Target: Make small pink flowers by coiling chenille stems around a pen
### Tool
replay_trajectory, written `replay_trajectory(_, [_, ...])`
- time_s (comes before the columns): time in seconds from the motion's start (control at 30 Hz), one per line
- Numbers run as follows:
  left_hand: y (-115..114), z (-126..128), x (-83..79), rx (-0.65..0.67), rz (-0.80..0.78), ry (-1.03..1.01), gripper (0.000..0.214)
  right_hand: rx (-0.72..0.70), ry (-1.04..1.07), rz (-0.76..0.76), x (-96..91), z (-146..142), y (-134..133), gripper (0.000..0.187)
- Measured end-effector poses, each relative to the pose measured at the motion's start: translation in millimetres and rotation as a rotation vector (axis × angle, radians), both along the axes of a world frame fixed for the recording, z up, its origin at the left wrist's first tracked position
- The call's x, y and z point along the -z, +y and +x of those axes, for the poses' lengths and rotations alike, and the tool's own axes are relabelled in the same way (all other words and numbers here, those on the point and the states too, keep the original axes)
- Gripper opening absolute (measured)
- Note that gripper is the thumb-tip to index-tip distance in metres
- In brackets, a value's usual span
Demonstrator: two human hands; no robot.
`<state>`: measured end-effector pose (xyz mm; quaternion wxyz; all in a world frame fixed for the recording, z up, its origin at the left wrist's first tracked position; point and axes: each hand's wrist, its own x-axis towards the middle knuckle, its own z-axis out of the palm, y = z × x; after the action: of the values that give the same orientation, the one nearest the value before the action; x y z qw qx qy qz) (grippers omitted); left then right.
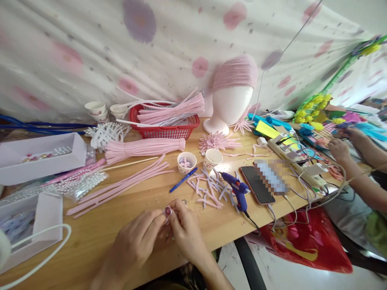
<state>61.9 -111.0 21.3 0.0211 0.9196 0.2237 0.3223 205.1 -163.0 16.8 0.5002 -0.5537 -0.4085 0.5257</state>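
Near the table's front edge, my left hand [136, 237] and my right hand [187, 231] meet with their fingertips pinched together. Between them shows a small round piece with a dark red centre and a pale rim [168, 210]; the fingers cover most of it, so its exact kind is unclear. Just beyond the hands lies a blue pen [183, 180]. Short cut pieces of pink and lilac pipe cleaner [208, 189] are scattered to the right. A blue hot glue gun [237, 189] rests beside them, nozzle pointing away to the left.
Two paper cups [186, 161] stand behind the pen. Further back are a red basket [165, 131] of pipe cleaners and a foam head [231, 98]. Phone [256, 185], power strip [298, 161] and cables occupy the right, near another person's hands [338, 149]. White boxes [42, 169] stand left.
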Motion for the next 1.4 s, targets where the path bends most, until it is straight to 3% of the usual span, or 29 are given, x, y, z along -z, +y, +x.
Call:
replay_trajectory(0.17, [-0.5,-9.0,-1.6,-0.001,0.033,-0.047,0.023,-0.079,0.113,-0.101,-3.4,-1.3,3.6,0.029])
replay_trajectory(0.4, [-6.9,-21.5,-0.4,-0.079,0.009,-0.064,0.02,-0.109,0.113,-0.019,-6.4,-9.2,5.9,0.028])
replay_trajectory(0.5, [-7.0,-27.4,1.0,-0.11,0.005,-0.059,0.019,-0.104,0.004,0.068,-9.3,-15.0,6.4,0.023])
replay_trajectory(0.7, [5.2,-31.4,-9.1,-0.098,0.171,0.043,0.018,-0.083,-0.195,0.166,-12.9,-21.7,7.1,0.019])
replay_trajectory(1.03, [4.6,-24.5,-18.0,-0.062,0.309,0.142,0.023,0.008,-0.202,0.12,-14.3,-21.6,15.6,0.023])
replay_trajectory(1.27, [-2.1,-20.3,-11.1,-0.075,0.187,0.136,0.018,0.0,-0.163,0.147,-5.0,-25.8,15.4,0.022])
replay_trajectory(1.4, [-5.9,-17.3,-13.4,-0.083,-0.029,0.037,0.02,0.081,-0.132,0.182,0.9,-30.4,10.9,0.025])
